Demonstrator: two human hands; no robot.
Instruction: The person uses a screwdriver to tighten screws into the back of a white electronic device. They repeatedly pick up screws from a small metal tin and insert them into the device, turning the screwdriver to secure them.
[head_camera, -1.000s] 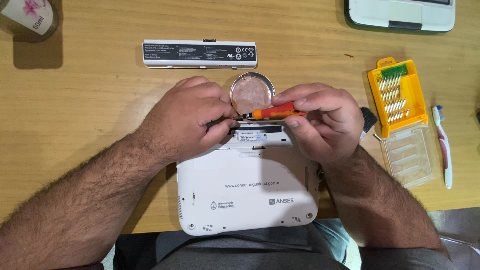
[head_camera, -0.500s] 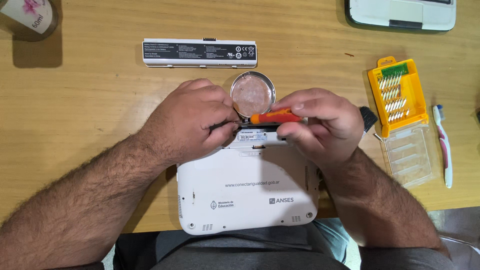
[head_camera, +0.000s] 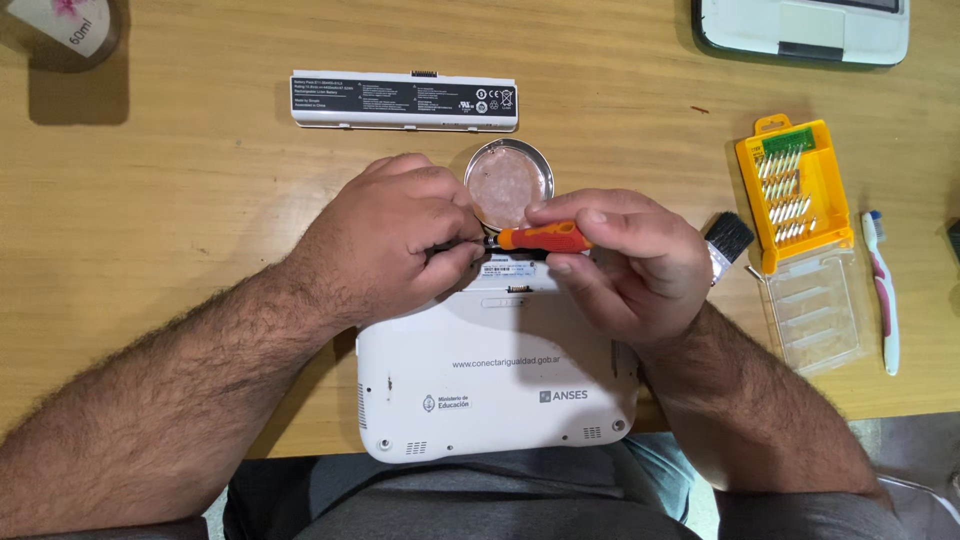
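Note:
A small white laptop (head_camera: 500, 395) lies bottom-up at the table's near edge, partly over my lap. My right hand (head_camera: 625, 270) grips an orange-handled screwdriver (head_camera: 545, 238) held sideways, its tip pointing left over the laptop's far edge. My left hand (head_camera: 385, 240) is curled with its fingertips pinching at the screwdriver's tip; what they hold is hidden. A small round metal dish (head_camera: 508, 183) sits just beyond both hands.
A long white battery pack (head_camera: 404, 100) lies further back. To the right are an orange screwdriver bit set (head_camera: 792, 192) with its clear lid open, a black brush (head_camera: 726, 242) and a toothbrush (head_camera: 884, 290). Another white device (head_camera: 800, 28) sits top right, a cup (head_camera: 70, 25) top left.
Both hands and the screwdriver have shifted only slightly; the screwdriver's tip stays at the laptop's far edge.

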